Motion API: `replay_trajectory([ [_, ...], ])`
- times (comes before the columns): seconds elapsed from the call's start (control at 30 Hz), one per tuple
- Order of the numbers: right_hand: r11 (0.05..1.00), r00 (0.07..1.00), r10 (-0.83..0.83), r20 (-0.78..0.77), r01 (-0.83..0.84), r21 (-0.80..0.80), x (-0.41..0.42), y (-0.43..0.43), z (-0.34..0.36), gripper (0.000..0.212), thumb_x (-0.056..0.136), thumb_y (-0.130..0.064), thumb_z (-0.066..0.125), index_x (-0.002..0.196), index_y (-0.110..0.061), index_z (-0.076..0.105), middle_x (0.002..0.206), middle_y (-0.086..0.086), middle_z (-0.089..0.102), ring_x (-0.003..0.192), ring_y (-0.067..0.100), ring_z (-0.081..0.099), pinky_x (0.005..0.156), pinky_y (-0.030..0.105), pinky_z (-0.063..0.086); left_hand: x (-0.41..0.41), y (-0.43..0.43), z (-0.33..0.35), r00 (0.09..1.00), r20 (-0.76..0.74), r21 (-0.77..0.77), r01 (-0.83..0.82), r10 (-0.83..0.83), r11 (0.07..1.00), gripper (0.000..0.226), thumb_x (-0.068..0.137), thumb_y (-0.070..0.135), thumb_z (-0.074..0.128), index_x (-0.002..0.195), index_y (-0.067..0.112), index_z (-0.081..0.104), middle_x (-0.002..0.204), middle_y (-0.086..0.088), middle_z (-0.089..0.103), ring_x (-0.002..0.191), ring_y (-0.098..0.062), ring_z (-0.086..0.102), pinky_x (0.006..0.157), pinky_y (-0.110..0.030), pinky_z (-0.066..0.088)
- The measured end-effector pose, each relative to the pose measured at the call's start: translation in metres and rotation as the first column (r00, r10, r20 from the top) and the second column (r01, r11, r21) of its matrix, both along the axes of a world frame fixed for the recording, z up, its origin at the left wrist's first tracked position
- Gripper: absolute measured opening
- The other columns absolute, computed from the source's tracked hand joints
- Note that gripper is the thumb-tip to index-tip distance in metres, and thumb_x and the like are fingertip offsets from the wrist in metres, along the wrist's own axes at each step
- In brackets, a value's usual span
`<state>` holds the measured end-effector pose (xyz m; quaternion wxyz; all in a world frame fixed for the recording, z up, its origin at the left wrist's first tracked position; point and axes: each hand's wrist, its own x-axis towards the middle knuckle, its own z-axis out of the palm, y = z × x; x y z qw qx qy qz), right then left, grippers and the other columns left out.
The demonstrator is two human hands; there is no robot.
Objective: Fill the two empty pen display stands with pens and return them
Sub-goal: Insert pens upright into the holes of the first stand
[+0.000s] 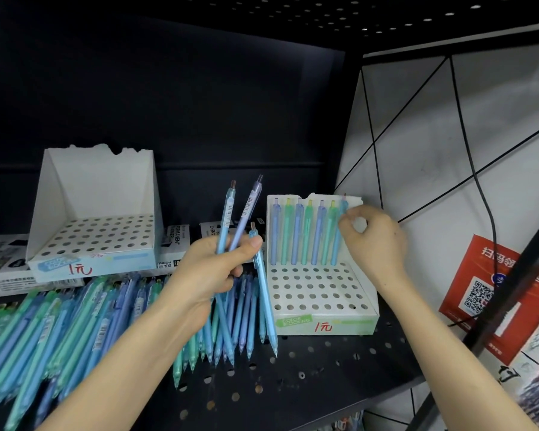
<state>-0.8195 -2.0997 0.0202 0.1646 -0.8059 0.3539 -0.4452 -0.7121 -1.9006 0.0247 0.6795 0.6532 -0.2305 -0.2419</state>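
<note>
Nearest us, loose pens (75,325) lie heaped on the perforated shelf (293,387), and above them the left hand (209,275) has its grip curled round a fanned bunch of pens (231,219), one hanging low enough that it could slide out. Further in, the right hand (377,241) pinches a blue pen (343,213) at the end of the back row of the green-fronted stand (324,326); miss the hole or nudge sideways and the neighbours may tilt. At the back, the blue-fronted stand (94,262) sits empty.
</note>
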Motion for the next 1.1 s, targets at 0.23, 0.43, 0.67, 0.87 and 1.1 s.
replay_trajectory([
  [0.23, 0.994, 0.994, -0.077, -0.083, 0.07, -0.083, -0.005, 0.006, -0.006, 0.013, 0.087, -0.026, 0.06, 0.088, -0.016, 0.068, 0.101, 0.0, 0.061, 0.075, 0.014, 0.049, 0.062, 0.026, 0.03, -0.002, -0.001, 0.0, 1.0, -0.01, -0.025, 0.011, -0.011, 1.0, 0.026, 0.074, 0.028, 0.073, 0.093, 0.011, 0.071, 0.059, 0.002, 0.047, 0.041, -0.003, 0.037, 0.035, -0.011, 0.027],
  [0.43, 0.991, 0.979, -0.104, -0.176, 0.087, -0.101, -0.008, 0.009, 0.0, 0.016, 0.087, -0.025, 0.06, 0.09, -0.013, 0.07, 0.103, 0.004, 0.06, 0.08, 0.02, 0.054, 0.062, 0.026, 0.031, -0.007, 0.0, 0.004, 0.999, 0.009, -0.04, 0.039, -0.039, 0.998, 0.028, 0.068, 0.031, 0.073, 0.089, 0.013, 0.072, 0.06, 0.003, 0.048, 0.045, -0.004, 0.039, 0.036, -0.011, 0.028],
  [0.67, 0.945, 0.999, -0.015, -0.033, 0.004, -0.328, -0.022, 0.053, 0.014, 0.027, 0.079, -0.04, 0.068, 0.091, -0.016, 0.072, 0.097, 0.001, 0.065, 0.089, 0.02, 0.057, 0.074, 0.032, 0.042, -0.012, 0.001, 0.007, 0.998, 0.042, -0.055, 0.057, -0.054, 0.997, 0.038, 0.056, 0.037, 0.075, 0.086, 0.014, 0.071, 0.056, 0.005, 0.047, 0.047, -0.005, 0.04, 0.038, -0.012, 0.03],
  [0.87, 0.888, 0.887, 0.449, -0.106, -0.431, 0.158, -0.014, 0.105, 0.014, 0.025, 0.072, -0.043, 0.074, 0.086, -0.023, 0.071, 0.072, -0.013, 0.065, 0.069, -0.002, 0.06, 0.065, 0.013, 0.049, -0.018, 0.001, 0.01, 0.997, 0.062, -0.101, 0.06, -0.054, 0.993, 0.037, 0.054, 0.035, 0.076, 0.084, 0.016, 0.067, 0.048, 0.012, 0.051, 0.041, 0.0, 0.042, 0.038, -0.011, 0.031],
  [1.1, 0.907, 0.932, 0.332, 0.148, -0.359, 0.223, -0.036, 0.068, 0.026, 0.003, 0.081, -0.021, 0.069, 0.079, -0.022, 0.068, 0.069, -0.007, 0.067, 0.059, 0.0, 0.061, 0.057, 0.019, 0.051, -0.014, 0.004, 0.005, 0.991, 0.084, -0.062, 0.111, -0.106, 0.992, 0.028, 0.081, 0.04, 0.061, 0.091, 0.016, 0.071, 0.067, 0.009, 0.06, 0.051, -0.003, 0.041, 0.039, -0.01, 0.03],
])
